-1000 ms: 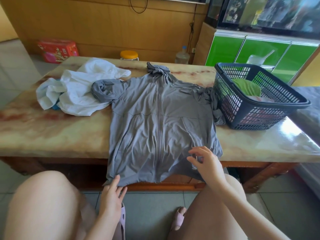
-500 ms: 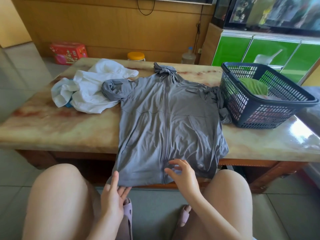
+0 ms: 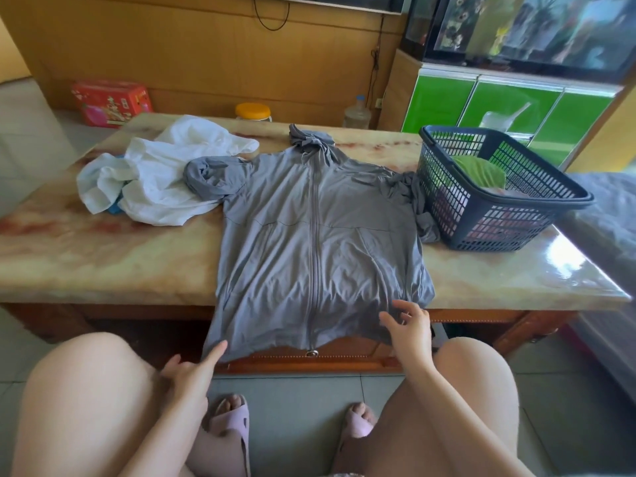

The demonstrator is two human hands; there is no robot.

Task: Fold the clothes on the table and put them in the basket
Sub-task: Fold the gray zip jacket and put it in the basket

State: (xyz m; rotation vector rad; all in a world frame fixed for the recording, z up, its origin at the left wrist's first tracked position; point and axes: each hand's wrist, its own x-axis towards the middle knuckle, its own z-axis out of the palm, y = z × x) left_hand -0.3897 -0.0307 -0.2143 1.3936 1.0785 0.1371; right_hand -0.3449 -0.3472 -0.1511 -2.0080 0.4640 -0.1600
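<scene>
Jacket [image 3: 316, 242]: grey, flat on surface [image 3: 103, 266] — hem overhanging.
Left hand [image 3: 191, 371]: straight finger touching jacket's hem.
Right hand [image 3: 411, 330]: fingers spread over hem.

Shod in pale lilac moulded footwear below front edge of table [image 3: 103, 270]: left slipper [image 3: 230, 425], right slipper [image 3: 358, 426], each open-toed with one broad band across the foot. Bare-legged from thigh to ankle; bare-armed along both forearms. Farthest from table, sliver of pale patterned cloth [image 3: 344, 474], unidentifiable.

Wood-panel wall [image 3: 206, 46]; grey tiled floor [image 3: 303, 401]; green-door cabinet [image 3: 516, 108] right; red box [image 3: 112, 103] on floor.
</scene>
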